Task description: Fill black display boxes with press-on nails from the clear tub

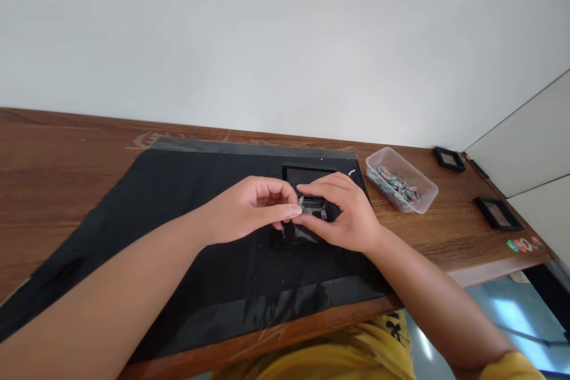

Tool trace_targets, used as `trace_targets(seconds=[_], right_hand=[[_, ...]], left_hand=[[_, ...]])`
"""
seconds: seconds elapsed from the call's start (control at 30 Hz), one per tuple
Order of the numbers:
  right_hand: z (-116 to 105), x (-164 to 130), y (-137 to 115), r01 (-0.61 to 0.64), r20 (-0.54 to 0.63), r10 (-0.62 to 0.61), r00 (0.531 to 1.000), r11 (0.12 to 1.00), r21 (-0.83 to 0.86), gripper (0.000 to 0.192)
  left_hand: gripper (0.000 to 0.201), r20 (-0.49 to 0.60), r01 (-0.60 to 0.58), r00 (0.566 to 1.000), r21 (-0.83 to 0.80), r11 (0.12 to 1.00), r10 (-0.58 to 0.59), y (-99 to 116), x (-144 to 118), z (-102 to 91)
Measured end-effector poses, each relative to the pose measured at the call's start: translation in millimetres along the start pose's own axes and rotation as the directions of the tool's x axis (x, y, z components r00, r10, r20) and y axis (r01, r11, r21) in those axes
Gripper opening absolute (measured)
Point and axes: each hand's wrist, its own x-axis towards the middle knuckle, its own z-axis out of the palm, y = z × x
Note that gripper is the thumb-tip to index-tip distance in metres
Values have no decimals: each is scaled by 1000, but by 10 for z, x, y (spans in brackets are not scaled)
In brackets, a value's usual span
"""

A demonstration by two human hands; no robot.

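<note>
My left hand (pixel 269 205) comes in from the left, thumb and forefinger pinched on the end of a small, shiny clear packet (pixel 301 204) with greenish bits. From the right, my right hand (pixel 342 211) curves round the same spot, its thumb close to the left fingertips and its forefinger above. Whether its fingers grip the packet or only surround it is unclear. Below both hands lies a black frame-like case (pixel 289 173) with a glossy dark inside, partly covered by them. A small silvery piece (pixel 323 214) shows beside the right palm.
A clear plastic tub (pixel 425 190) of small teal and pink wrapped pieces stands to the right. Two black frames (pixel 449 159) lie farther right, near round stickers (pixel 525 244). Black sheeting (pixel 214 285) covers part of the wooden table (pixel 44 172), which meets a white wall.
</note>
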Motion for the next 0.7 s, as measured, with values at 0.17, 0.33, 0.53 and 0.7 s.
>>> trace_targets(seconds=[0.17,0.33,0.53,0.7], right_hand=[[21,-18,-17,25,-14,-25,1000,1000,5,30],[43,-19,-49,67,-40,-68,997,998,-20,24],[-104,9,-17,-39,19,40,999,996,-83,33],[-259,120,-133,-353,258,430,865,888,-296,36]], left_hand=[[42,-19,-26,999,27,999,26,136,-20,4],[42,-44,-36,998,6,999,36,84,-9,40],[49,-82,-24,996,65,998,30,39,2,-32],[50,-159,65,986,122,990,-45,183,-15,-113]])
